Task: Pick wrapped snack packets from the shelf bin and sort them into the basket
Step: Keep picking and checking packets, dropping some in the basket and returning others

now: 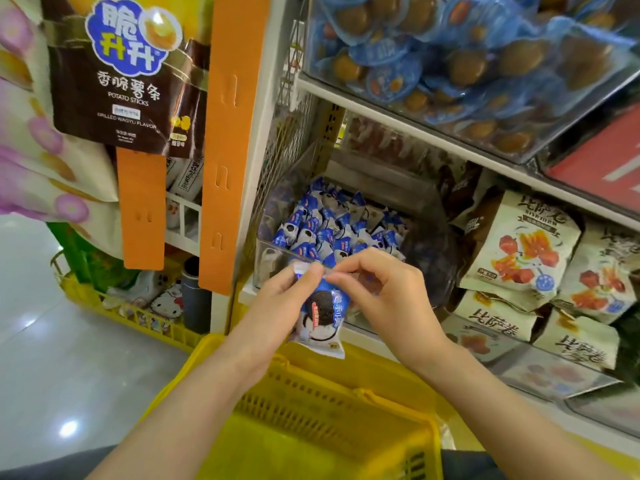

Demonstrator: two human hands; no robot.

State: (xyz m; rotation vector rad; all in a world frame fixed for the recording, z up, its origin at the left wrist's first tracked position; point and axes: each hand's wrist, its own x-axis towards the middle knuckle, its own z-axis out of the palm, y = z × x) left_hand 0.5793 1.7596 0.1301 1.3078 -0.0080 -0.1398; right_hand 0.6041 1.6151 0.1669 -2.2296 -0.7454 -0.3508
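Observation:
A blue and white snack packet with a dark cookie picture hangs upright between my two hands, above the far rim of the yellow basket. My left hand pinches the packet's top edge from the left. My right hand pinches the same top edge from the right. Just behind the hands, a clear shelf bin holds several more blue and white packets.
Beige snack bags fill the bins to the right. A bin of blue-lidded cups sits on the shelf above. An orange upright strip and a hanging brown potato-stick bag are at left. A second yellow basket stands on the floor.

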